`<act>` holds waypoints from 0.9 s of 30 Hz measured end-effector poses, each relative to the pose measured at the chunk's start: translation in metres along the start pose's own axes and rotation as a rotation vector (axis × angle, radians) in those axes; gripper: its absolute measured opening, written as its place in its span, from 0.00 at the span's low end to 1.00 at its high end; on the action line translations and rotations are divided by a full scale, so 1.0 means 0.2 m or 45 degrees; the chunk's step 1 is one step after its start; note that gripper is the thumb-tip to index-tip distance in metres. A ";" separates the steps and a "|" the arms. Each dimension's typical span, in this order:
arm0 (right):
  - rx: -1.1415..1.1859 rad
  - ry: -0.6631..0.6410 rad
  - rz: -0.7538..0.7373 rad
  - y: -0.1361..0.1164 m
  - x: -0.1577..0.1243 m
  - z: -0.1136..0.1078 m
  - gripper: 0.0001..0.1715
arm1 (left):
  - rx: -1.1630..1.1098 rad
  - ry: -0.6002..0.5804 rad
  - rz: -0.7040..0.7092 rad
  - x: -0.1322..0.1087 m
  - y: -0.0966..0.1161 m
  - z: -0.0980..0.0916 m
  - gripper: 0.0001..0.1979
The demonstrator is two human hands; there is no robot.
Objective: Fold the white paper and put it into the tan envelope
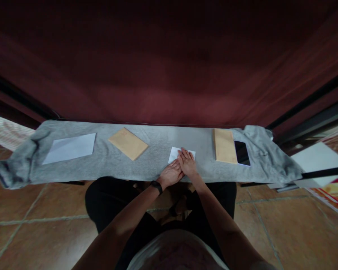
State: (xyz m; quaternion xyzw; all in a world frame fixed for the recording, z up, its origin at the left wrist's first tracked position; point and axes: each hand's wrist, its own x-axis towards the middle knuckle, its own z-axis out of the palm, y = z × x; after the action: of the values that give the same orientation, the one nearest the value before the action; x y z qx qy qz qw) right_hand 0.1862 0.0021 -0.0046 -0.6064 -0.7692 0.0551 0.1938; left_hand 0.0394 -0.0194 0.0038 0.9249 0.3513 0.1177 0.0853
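A small white folded paper (174,153) lies on the grey cloth in front of me, near its front edge. My left hand (171,173), with a black band on the wrist, rests on the lower left part of the paper. Across it from the right lies my right hand (187,163), its fingers stretched out flat over the paper and partly over the left hand. Both hands touch each other; some of the left fingers are hidden beneath the right. Neither hand grips anything.
The grey cloth (157,168) covers a narrow table. A white sheet (70,149) lies at the far left, a tan envelope (129,144) left of centre. To the right are a stack of tan envelopes (225,146) and a phone (242,153). A dark red curtain (169,101) hangs behind.
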 end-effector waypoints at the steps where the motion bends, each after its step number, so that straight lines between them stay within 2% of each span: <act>1: -0.008 0.011 0.016 0.01 -0.01 0.00 0.30 | -0.001 0.006 0.008 0.00 0.00 0.00 0.24; 5: -0.051 0.060 0.067 0.04 -0.06 -0.01 0.31 | 0.007 0.006 0.034 -0.01 -0.01 -0.01 0.25; 14: -0.136 0.168 0.121 0.12 -0.20 -0.03 0.32 | 0.057 0.010 -0.031 -0.01 0.00 -0.01 0.27; 19: -0.173 0.268 0.159 0.15 -0.25 -0.02 0.31 | 0.106 0.050 -0.144 -0.04 0.01 -0.01 0.30; 27: -0.179 0.278 0.239 0.14 -0.28 -0.03 0.30 | 0.174 0.139 -0.437 -0.08 0.03 0.01 0.35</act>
State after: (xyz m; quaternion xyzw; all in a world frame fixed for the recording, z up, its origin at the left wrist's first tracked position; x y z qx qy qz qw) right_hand 0.2244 -0.0452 -0.0201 -0.6900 -0.6855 -0.0474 0.2274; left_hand 0.0326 -0.0338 0.0006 0.8473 0.5152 0.1272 0.0220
